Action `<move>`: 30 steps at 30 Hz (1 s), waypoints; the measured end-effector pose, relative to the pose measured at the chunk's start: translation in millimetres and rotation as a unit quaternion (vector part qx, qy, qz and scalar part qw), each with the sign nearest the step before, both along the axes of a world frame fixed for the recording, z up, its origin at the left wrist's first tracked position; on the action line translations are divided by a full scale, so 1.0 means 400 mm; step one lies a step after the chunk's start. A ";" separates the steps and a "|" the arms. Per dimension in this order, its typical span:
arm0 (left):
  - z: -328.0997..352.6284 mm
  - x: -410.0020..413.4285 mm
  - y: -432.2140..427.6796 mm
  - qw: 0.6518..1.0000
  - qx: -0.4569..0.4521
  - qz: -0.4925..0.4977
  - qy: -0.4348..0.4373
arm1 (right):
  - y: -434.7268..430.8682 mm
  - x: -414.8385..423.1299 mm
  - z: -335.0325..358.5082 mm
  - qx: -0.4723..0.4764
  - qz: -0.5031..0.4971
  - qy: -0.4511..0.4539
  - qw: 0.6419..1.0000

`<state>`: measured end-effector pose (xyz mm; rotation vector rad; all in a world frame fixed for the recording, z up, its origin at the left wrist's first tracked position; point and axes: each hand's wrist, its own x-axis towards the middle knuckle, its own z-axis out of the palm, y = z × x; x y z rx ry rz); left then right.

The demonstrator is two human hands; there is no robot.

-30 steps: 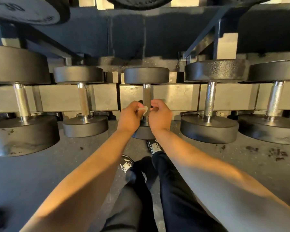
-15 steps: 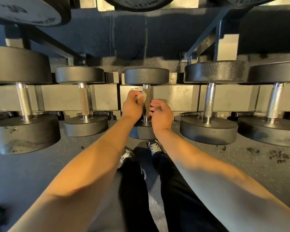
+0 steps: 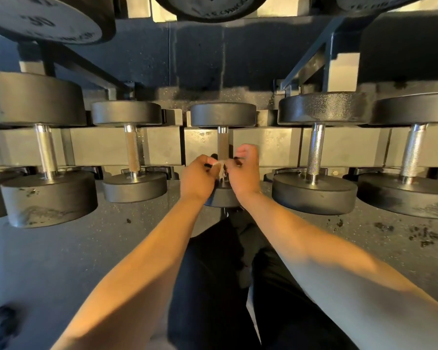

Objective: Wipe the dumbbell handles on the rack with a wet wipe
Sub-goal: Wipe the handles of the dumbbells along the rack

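A small black dumbbell (image 3: 223, 114) lies on the lower rack shelf (image 3: 268, 145), straight ahead. Its chrome handle (image 3: 223, 141) runs away from me. A white wet wipe (image 3: 220, 163) is stretched across the near part of that handle. My left hand (image 3: 199, 176) pinches the wipe's left end, and my right hand (image 3: 243, 173) pinches its right end, with one finger raised. My hands hide the near end of the handle and part of the near weight head.
Two dumbbells (image 3: 133, 150) lie to the left on the same shelf and two larger ones (image 3: 315, 152) to the right. An upper tier of weights (image 3: 43, 18) overhangs. A rack strut (image 3: 311, 56) slants at upper right. My dark trouser legs (image 3: 213, 286) stand on speckled rubber floor.
My left hand has come back down the handle towards me, level with my right hand again. The wipe is now pulled taut between both hands.
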<state>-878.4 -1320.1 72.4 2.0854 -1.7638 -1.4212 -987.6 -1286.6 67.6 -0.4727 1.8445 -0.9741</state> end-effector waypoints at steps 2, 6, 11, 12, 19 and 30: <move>0.002 -0.013 0.010 0.998 -0.052 0.014 0.040 | 0.001 -0.003 0.007 -0.014 0.044 -0.013 0.999; 0.006 -0.036 0.007 0.988 -0.065 0.017 0.136 | -0.028 -0.024 0.011 0.032 0.085 -0.067 0.994; 0.012 -0.060 0.021 0.988 -0.075 0.079 0.107 | -0.087 -0.041 -0.003 0.020 -0.051 -0.002 0.998; 0.009 -0.066 0.024 0.992 -0.065 0.081 0.071 | -0.099 -0.036 -0.004 0.025 -0.080 -0.005 0.996; -0.018 -0.045 0.027 0.999 -0.035 0.031 0.014 | -0.173 -0.013 -0.010 0.117 -0.123 -0.162 0.972; -0.033 -0.024 0.022 0.997 -0.031 0.058 0.043 | -0.117 -0.060 -0.081 0.235 -0.007 -0.262 0.936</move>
